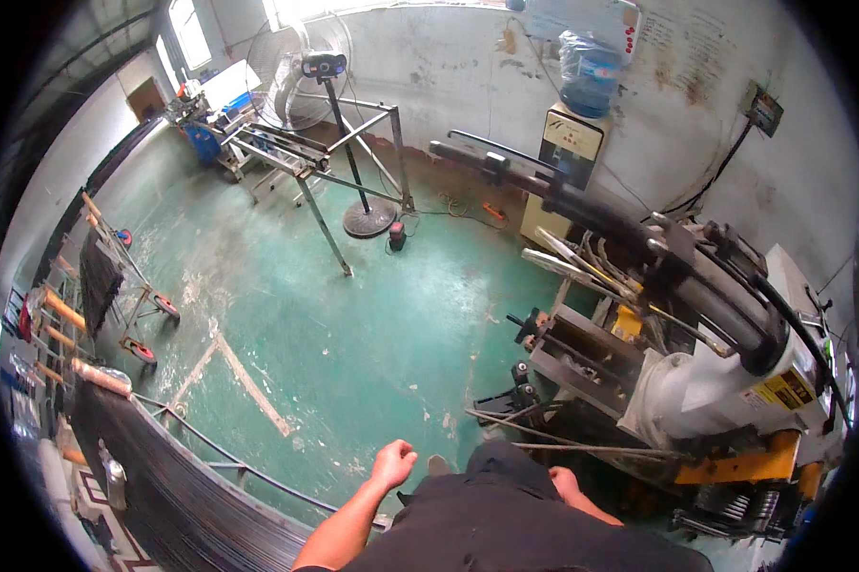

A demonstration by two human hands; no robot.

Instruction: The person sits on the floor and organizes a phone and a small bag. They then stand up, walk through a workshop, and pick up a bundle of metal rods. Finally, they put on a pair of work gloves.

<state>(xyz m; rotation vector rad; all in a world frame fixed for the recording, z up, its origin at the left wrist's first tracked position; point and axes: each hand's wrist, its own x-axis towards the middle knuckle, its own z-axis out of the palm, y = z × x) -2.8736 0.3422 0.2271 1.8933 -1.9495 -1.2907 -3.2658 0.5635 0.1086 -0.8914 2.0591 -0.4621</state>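
My left hand [394, 464] hangs in front of me over the green floor [353, 353], its fingers curled in and no object showing in them. Nearest to it on the left is a rack with a curved metal rail [222, 455] and a long bundle of dark strands [177, 486]. At my right side, my right hand [565, 481] is partly covered by my dark shirt [534, 520]; its fingers are mostly hidden. Close to that hand stands a large machine [677, 391] with a thick black arm [582, 205].
A pedestal fan [368, 217] stands beside a metal frame table [320, 172] ahead. A water dispenser [570, 143] is against the back wall. Wheeled trolleys [153, 310] line the left. A thin rod [582, 446] juts from the machine near my right. Cables [453, 205] lie on the floor.
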